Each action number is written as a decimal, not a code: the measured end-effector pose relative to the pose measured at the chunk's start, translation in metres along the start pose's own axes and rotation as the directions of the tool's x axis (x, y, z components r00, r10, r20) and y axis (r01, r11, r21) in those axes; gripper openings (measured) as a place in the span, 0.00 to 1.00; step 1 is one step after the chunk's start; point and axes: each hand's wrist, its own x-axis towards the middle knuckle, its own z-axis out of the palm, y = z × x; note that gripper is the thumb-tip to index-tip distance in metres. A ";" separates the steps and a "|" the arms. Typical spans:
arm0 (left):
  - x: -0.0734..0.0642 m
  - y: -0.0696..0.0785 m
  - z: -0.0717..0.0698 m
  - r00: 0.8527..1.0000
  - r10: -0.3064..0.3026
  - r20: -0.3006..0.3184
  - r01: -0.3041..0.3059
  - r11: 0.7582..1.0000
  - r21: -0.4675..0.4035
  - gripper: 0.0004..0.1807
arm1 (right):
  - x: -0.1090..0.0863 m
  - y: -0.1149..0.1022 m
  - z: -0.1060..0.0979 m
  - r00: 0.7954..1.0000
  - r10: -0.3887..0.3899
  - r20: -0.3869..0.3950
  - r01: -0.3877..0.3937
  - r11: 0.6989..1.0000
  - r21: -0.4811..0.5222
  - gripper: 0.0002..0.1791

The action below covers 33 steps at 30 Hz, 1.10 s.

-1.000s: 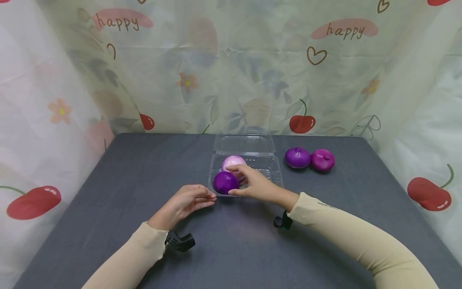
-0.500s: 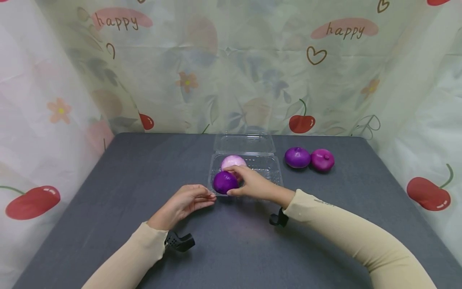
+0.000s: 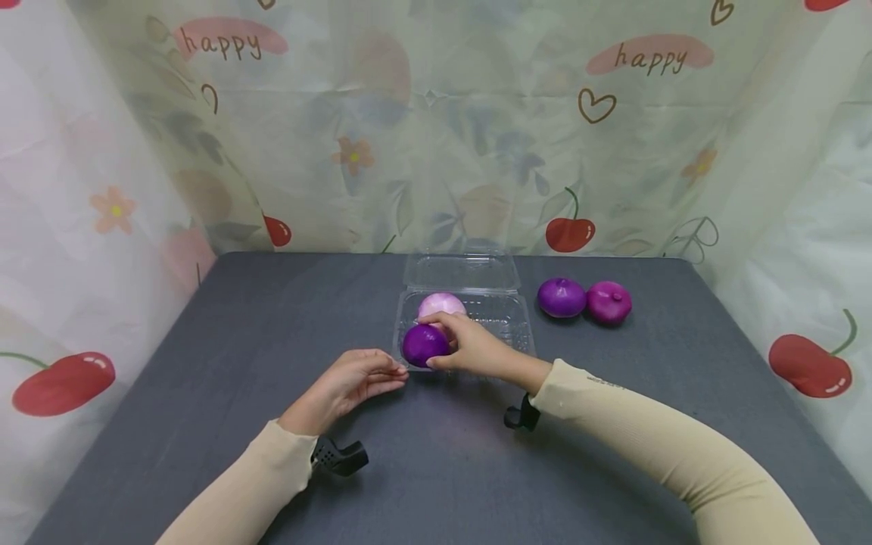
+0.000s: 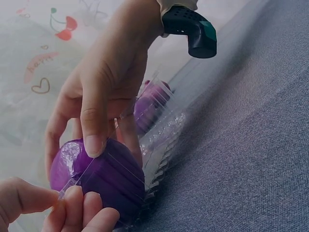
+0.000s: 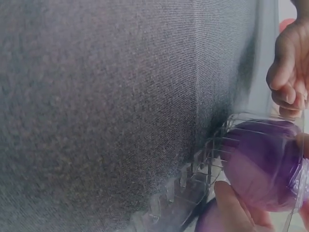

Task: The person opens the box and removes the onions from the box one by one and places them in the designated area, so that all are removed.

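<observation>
An open, clear container (image 3: 526, 324) is set on a dark gray table (image 3: 204, 341), with a dark purple onion (image 3: 424, 346) held inside its near left part.

The container's lid (image 3: 463, 272) is folded back at the far side; its near left corner is pinched between thumb and fingertips by a left hand (image 3: 354, 378). The dark purple onion is gripped by the right hand (image 3: 477, 348), thumb on the near side, fingers on the far side. It is placed directly left of that palm, touching it being the nearer hand's fingers, and just ahead and right of the left hand; no clear long axis is shown. A pale onion (image 3: 441, 303) is seen just behind; two other onions (image 3: 562, 297) are set outside, right of the container.
</observation>
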 end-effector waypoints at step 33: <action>-0.001 -0.001 -0.002 0.999 0.022 0.027 -0.022 1.000 0.001 0.06 | -0.022 0.003 -0.038 1.000 0.023 0.008 -0.025 0.912 0.410 0.32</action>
